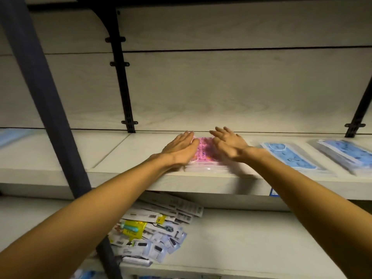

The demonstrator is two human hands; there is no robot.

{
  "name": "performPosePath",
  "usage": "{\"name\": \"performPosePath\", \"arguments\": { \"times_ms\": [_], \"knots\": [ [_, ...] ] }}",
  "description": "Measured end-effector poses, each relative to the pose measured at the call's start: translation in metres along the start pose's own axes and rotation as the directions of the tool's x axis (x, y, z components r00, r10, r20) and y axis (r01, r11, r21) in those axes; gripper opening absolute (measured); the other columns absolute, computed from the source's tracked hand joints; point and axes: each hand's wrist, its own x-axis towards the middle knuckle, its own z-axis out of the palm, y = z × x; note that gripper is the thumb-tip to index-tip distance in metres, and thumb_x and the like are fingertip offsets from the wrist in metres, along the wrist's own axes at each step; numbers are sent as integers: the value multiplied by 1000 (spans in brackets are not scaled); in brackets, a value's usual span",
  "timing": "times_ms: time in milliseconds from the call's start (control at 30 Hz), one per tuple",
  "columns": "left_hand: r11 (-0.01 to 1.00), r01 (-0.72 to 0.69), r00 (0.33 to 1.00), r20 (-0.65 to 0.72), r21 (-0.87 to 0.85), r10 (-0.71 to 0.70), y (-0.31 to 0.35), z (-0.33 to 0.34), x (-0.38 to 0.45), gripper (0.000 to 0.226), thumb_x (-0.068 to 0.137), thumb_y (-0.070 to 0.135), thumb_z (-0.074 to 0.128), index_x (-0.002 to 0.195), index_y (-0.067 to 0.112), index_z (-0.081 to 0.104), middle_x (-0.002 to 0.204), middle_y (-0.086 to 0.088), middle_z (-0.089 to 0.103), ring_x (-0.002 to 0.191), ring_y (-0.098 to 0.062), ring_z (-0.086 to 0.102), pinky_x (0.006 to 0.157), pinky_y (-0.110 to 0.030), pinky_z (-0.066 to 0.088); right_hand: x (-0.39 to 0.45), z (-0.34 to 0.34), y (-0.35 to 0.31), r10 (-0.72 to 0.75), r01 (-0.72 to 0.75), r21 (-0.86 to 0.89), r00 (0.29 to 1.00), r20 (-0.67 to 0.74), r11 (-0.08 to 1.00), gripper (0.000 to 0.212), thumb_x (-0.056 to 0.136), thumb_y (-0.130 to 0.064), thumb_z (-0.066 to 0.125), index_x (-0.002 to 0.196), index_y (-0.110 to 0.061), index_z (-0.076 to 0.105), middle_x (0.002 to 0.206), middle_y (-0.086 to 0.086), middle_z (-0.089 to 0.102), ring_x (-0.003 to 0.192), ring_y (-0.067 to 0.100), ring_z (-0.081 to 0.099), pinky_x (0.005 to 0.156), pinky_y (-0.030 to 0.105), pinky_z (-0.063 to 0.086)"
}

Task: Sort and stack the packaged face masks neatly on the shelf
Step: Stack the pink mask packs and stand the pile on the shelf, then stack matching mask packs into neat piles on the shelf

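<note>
Both grips, left (181, 147) and right (228, 143), lie flat and released. They flank glossy pink masks (203, 153) at the pale woodgrain shelf's (124, 156) front edge.

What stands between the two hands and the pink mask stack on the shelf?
Nothing visible. The left hand and right hand already flank the pink mask stack with flat fingers, on the shelf.

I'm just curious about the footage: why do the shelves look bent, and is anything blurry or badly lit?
Head view: wide-angle lens bows the shelf edges and posts; lighting is dim and yellowish; right hand shows motion blur, as do the blue mask packs near the right edge; a small glare spot sits on the pink mask pack wrapper between it and the left hand.
</note>
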Motion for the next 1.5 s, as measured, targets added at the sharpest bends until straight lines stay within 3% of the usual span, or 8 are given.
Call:
{"name": "performPosePath", "arguments": {
  "times_ms": [100, 267, 500, 767, 1067, 1267, 1400, 1500],
  "knots": [
    [996, -31, 997, -63, 78, 36, -18, -23, -25, 64, 105, 53, 11, 162, 24, 3, 169, 5, -6, 155, -11, -4, 122, -28, -3, -17, -11, -28, 1, 0, 5, 996, -92, 1000, 53, 106, -36, 27, 157, -20, 29, 167, 1, 18, 154, 19, 10, 123, 47, 13],
    [953, -77, 957, -246, 292, 153, -90, -48, -100, 66, 106, 50, 22, 162, 15, 13, 169, -4, 10, 155, -18, 11, 124, -31, 6, -53, 13, -127, -171, 156, -82, 956, -237, 984, 42, 100, -31, 37, 134, -18, 58, 139, 7, 59, 123, 29, 56, 101, 39, 43],
    [726, -280, 807, -256, 628, 533, -231, -105, -246, 58, 99, 37, 49, 149, 8, 45, 157, -13, 41, 146, -25, 37, 124, -40, 24, -87, 81, -307, -458, 415, -202, 844, -278, 887, 39, 92, -44, 32, 107, -24, 62, 100, -1, 63, 90, 21, 61, 72, 30, 44],
    [843, 214, 933, -359, 494, -27, -402, -172, -328, 62, 103, 51, 33, 154, 16, 31, 164, -9, 25, 145, -26, 34, 117, -40, 29, -46, 127, -482, -572, 545, -180, 800, -182, 819, 39, 98, -36, 46, 133, -22, 55, 132, 0, 60, 117, 20, 58, 90, 36, 51],
    [834, 370, 900, -381, 408, -213, -522, -219, -309, 55, 102, 54, 34, 140, 15, 46, 144, -10, 46, 127, -31, 50, 101, -42, 42, 53, 154, -582, -201, 216, 97, 969, -140, 972, 55, 94, -43, 53, 142, -18, 43, 130, 1, 65, 121, 28, 57, 92, 36, 49],
    [865, 364, 902, -362, 345, -236, -589, -250, -262, 57, 104, 53, 33, 147, 16, 41, 150, -10, 45, 132, -30, 47, 104, -42, 42, 144, 160, -622, -45, 47, 278, 999, -11, 959, 50, 91, -48, 58, 116, -5, 63, 109, 15, 71, 101, 35, 65, 86, 41, 55],
    [907, 359, 902, -331, 218, -277, -624, -272, -220, 60, 104, 54, 34, 151, 17, 39, 152, -9, 46, 134, -30, 48, 107, -39, 42, 205, 166, -644, 64, -136, 603, 988, 139, 786, 40, 89, -39, 68, 89, 0, 66, 90, 18, 75, 54, 22, 69, 43, 22, 49],
    [921, 389, 882, -281, -18, -378, -647, -283, -193, 51, 102, 54, 40, 141, 22, 51, 142, -7, 57, 126, -29, 56, 103, -37, 45, 239, 173, -653, 119, -240, 699, 969, 219, 674, 35, 84, -35, 75, 90, -3, 61, 94, 16, 75, 55, 22, 67, 45, 20, 48]
  ]
}}
